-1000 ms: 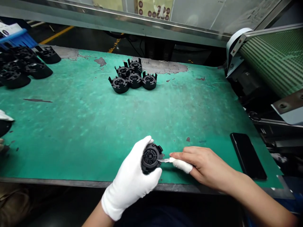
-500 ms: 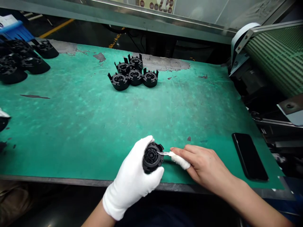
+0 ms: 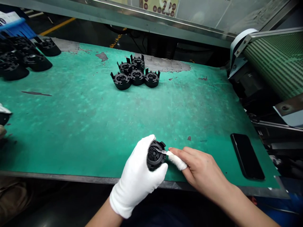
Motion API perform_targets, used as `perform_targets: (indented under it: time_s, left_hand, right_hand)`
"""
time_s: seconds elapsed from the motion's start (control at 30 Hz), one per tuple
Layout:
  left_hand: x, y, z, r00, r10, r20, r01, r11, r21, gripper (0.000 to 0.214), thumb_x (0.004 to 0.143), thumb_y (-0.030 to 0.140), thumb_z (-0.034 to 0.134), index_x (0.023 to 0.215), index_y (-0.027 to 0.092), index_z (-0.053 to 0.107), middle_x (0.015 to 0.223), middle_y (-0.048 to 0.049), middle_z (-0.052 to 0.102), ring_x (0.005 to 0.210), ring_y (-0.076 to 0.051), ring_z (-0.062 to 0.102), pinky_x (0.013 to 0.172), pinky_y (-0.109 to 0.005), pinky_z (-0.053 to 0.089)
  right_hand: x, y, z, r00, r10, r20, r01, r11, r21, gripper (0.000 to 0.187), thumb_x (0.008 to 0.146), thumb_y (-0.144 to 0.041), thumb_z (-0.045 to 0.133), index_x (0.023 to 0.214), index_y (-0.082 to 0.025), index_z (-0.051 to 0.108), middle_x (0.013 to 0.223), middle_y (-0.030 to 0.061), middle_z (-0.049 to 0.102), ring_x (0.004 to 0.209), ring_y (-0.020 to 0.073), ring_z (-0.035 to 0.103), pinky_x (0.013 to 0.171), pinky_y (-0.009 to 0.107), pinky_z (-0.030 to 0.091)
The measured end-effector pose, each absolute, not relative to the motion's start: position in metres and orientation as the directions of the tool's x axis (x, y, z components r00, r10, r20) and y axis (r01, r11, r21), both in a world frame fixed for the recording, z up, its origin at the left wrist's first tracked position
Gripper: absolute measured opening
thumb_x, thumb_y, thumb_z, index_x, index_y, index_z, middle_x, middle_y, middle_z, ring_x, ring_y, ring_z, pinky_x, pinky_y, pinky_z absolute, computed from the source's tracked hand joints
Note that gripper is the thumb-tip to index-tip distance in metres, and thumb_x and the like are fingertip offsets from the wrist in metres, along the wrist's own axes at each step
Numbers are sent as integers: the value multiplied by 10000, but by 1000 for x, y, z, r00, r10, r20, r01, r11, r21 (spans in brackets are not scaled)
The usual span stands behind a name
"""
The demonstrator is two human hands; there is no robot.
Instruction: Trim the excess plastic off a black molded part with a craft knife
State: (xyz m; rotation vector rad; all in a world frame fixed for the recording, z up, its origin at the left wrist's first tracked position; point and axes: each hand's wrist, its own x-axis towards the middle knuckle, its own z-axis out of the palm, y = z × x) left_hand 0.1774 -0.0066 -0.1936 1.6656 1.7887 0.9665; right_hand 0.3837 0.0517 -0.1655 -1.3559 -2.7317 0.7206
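My left hand (image 3: 142, 173), in a white glove, is wrapped round a round black plastic part (image 3: 155, 156) near the table's front edge. Its ringed inner face is turned up toward me. My bare right hand (image 3: 196, 165) pinches a small knife (image 3: 162, 152) with a thin pointed metal blade. The blade's tip lies over the face of the black part, close to its middle; whether it touches cannot be made out. White wrapping (image 3: 177, 160) covers one finger or the thumb of my right hand. Most of the knife's handle is hidden in the grip.
Several black plastic housings (image 3: 137, 77) stand grouped at the table's back middle, more (image 3: 35, 60) at the far left by a blue bin (image 3: 19, 28). A phone (image 3: 247, 156) lies at the right. A green conveyor belt (image 3: 279, 60) rises beyond. At the left edge another person's hand (image 3: 2, 131) shows.
Both hands, with the black part and the knife, appear slightly further right relative to the table. The blade has tilted a little. At the left edge, another person's fingers have come into view.
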Motion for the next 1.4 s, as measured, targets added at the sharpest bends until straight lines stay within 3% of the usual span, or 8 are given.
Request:
perform_targets:
  time_s: [0.27, 0.43, 0.6, 0.7, 0.77, 0.93, 1.13, 1.4]
  left_hand:
    - [176, -8, -194, -120, 985, 121, 627, -20, 779, 689, 815, 278, 684, 1427, 213, 374, 1378, -106, 542, 1301, -260, 540, 1127, -451, 469]
    - [185, -10, -200, -181, 968, 175, 638, -20, 770, 656, 827, 292, 679, 1415, 214, 398, 1376, -107, 555, 1298, -267, 550, 1126, -452, 471]
    - [186, -10, -201, -202, 960, 193, 645, -18, 764, 658, 820, 298, 677, 1413, 204, 406, 1375, -111, 558, 1298, -272, 553, 1132, -450, 469]
    - [171, -9, -191, -94, 991, 92, 645, -10, 764, 725, 810, 269, 655, 1464, 209, 347, 1451, -101, 502, 1357, -253, 501, 1179, -432, 427]
    - [158, -11, -183, -8, 1000, 29, 646, -17, 764, 763, 820, 226, 612, 1507, 235, 280, 1532, -74, 423, 1422, -229, 427, 1221, -415, 374]
    - [148, -20, -183, 5, 1000, -24, 689, 14, 724, 1016, 782, 324, 728, 1571, 279, 89, 1656, -63, 202, 1518, -271, 251, 1263, -479, 276]
    - [162, -18, -201, -52, 998, 30, 710, 16, 704, 926, 838, 401, 735, 1551, 257, 162, 1569, -104, 365, 1461, -249, 363, 1239, -454, 326]
    - [151, -7, -192, 100, 994, -35, 693, -45, 719, 901, 839, 401, 723, 1545, 269, 180, 1574, -89, 369, 1453, -253, 381, 1229, -442, 350]
  right_hand:
    - [380, 47, -164, -623, 764, -165, 776, 577, -255, 447, 967, -174, 467, 1382, -318, 551, 876, 16, 606, 787, 217, 611, 644, 339, 406]
    - [371, 46, -164, -559, 816, -146, 825, 530, -198, 455, 961, -159, 470, 1382, -304, 564, 888, 32, 629, 819, 233, 642, 640, 335, 431]
    - [374, 49, -168, -564, 815, -133, 791, 487, -371, 426, 979, -166, 449, 1364, -294, 578, 963, 46, 686, 896, 236, 678, 747, 344, 508]
    - [387, 48, -163, -613, 777, -145, 699, 447, -559, 396, 991, -167, 417, 1329, -283, 589, 1081, 51, 723, 963, 223, 690, 836, 346, 531]
    - [395, 45, -157, -624, 753, -209, 678, 389, -623, 374, 989, -167, 410, 1284, -291, 603, 1044, 29, 739, 941, 215, 700, 843, 345, 540]
    - [396, 41, -149, -689, 670, -275, 648, 401, -647, 444, 939, -125, 421, 1314, -289, 593, 1147, 32, 710, 1005, 218, 679, 860, 364, 545]
    - [387, 46, -152, -714, 618, -328, 667, 459, -587, 497, 942, -139, 405, 1399, -265, 555, 1130, 64, 721, 989, 252, 692, 859, 411, 564]
    - [382, 54, -144, -770, 503, -392, 624, 469, -625, 522, 866, -60, 465, 1328, -258, 602, 1187, 33, 730, 1039, 243, 698, 898, 372, 555]
